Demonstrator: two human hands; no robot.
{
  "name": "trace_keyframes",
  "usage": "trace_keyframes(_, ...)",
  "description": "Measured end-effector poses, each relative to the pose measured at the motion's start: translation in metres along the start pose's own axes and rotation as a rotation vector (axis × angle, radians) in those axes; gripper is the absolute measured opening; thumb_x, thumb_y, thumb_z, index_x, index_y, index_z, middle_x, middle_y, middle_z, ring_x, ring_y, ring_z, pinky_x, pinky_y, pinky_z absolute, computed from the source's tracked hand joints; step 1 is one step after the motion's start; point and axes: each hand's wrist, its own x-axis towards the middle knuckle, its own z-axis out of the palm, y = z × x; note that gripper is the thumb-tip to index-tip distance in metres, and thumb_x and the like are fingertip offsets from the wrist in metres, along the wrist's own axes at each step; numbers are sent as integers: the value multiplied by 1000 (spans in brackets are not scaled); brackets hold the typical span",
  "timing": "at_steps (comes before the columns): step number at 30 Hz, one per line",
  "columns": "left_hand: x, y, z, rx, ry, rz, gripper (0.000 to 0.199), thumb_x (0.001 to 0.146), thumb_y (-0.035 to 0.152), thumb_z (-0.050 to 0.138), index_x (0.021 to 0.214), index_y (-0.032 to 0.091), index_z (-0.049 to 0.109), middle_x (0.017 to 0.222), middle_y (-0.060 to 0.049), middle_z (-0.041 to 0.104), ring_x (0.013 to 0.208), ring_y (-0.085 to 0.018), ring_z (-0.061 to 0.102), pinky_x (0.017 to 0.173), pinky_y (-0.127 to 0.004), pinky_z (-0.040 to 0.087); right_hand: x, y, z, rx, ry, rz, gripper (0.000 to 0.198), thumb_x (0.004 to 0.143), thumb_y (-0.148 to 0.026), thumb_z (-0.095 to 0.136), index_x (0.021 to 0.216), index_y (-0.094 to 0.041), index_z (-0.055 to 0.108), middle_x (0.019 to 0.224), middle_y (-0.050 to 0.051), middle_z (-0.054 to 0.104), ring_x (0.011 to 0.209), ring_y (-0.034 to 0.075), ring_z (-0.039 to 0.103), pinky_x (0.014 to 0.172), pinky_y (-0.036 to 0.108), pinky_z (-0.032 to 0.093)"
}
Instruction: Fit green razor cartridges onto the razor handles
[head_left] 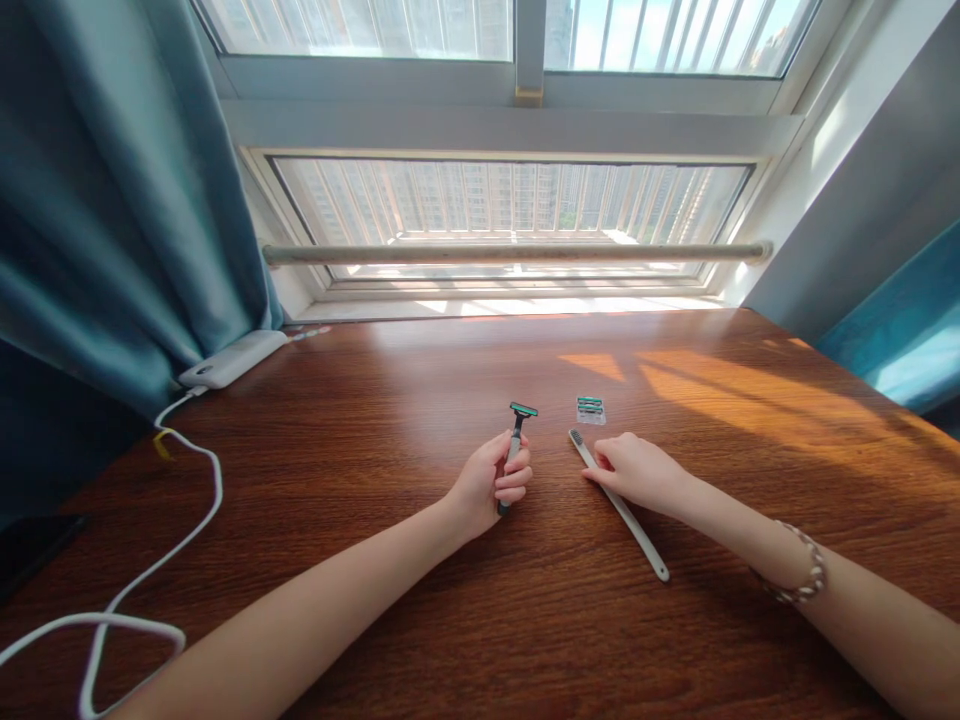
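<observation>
My left hand (pixel 491 485) is wrapped round the grey and black handle of a razor (pixel 514 447). The razor's head, with a green strip, points up and away from me. To the right, a white toothbrush (pixel 637 535) with dark bristles lies slantwise, its bristle end farther from me. My right hand (pixel 634 470) is closed on the toothbrush's upper handle, thumb and curled fingers around it. Just beyond the bristles lies a small clear pack of razor blade cartridges (pixel 591 410) with green strips, touched by neither hand.
The brown wooden table (pixel 360 620) reaches to the window sill. At the back left a white power strip (pixel 236 360) rests by the blue curtain (pixel 142 200), its white cable (pixel 217 480) looping down the left side. A metal rail (pixel 517 254) crosses before the window.
</observation>
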Motion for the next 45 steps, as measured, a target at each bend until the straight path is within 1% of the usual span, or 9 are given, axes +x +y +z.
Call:
trace_keyframes(5, -2, -1, 4, 119, 38, 1, 25, 78, 40, 49, 78, 16, 46, 48, 9, 22, 35, -1, 13, 30, -10, 11, -1, -3, 3, 18, 35, 11, 29, 76, -42, 47, 64, -18, 57, 67, 6, 61, 61, 16, 57, 51, 23, 30)
trace_keyframes(9, -3, -5, 8, 289, 57, 35, 24, 74, 36, 56, 73, 16, 43, 45, 11, 20, 35, 0, 12, 31, -11, 9, -1, -6, 9, 61, 58, 14, 30, 76, -41, 47, 63, -17, 58, 65, 6, 62, 59, 15, 56, 52, 23, 31)
trace_keyframes(12, -4, -8, 10, 349, 40, 41, 23, 74, 34, 57, 72, 17, 41, 43, 11, 20, 33, -1, 13, 30, -11, 10, 0, -7, 14, 100, 62, 20, 29, 75, -41, 49, 61, -17, 59, 62, 5, 62, 56, 13, 56, 51, 22, 32)
trace_keyframes(20, -4, -10, 9, 375, 21, 37, 22, 74, 34, 57, 72, 17, 42, 40, 12, 22, 32, -1, 15, 30, -12, 9, 3, -7, 20, 154, 144, 59, 27, 73, -40, 49, 61, -18, 58, 64, 5, 63, 59, 15, 57, 54, 23, 34)
trace_keyframes(25, -3, -10, 8, 365, 12, 41, 19, 76, 31, 55, 74, 18, 42, 41, 11, 22, 32, -1, 15, 31, -13, 10, 5, -7, 22, 191, 169, 42, 20, 69, -34, 52, 57, -18, 57, 58, 3, 62, 56, 14, 56, 53, 22, 34)
trace_keyframes(30, -2, -11, 5, 358, 10, 39, 19, 76, 31, 55, 74, 18, 42, 41, 11, 23, 32, -1, 15, 31, -13, 10, 4, -10, 22, 231, 214, 43, 21, 68, -33, 52, 54, -18, 55, 56, 2, 61, 55, 14, 56, 53, 22, 34)
trace_keyframes(36, -2, -12, 5, 362, 1, 43, 17, 78, 30, 53, 73, 17, 42, 41, 11, 23, 32, -1, 15, 31, -13, 10, 3, -11, 19, 291, 262, 48, 26, 80, -36, 41, 69, -18, 55, 57, -1, 61, 48, 9, 54, 50, 19, 36)
trace_keyframes(41, -2, -12, 6, 358, -10, 54, 18, 76, 30, 55, 73, 18, 41, 41, 11, 24, 32, -1, 16, 31, -14, 10, 11, -4, 9, 205, 343, 89, 20, 83, -25, 36, 82, -16, 54, 70, 3, 62, 63, 13, 57, 58, 22, 36)
trace_keyframes(45, -2, -12, 4, 335, -24, 59, 20, 76, 31, 56, 72, 17, 42, 41, 11, 24, 32, -1, 16, 32, -14, 10, 21, 1, 4, 86, 372, 112, 17, 83, -24, 39, 86, -18, 55, 81, 6, 62, 74, 17, 57, 61, 25, 34)
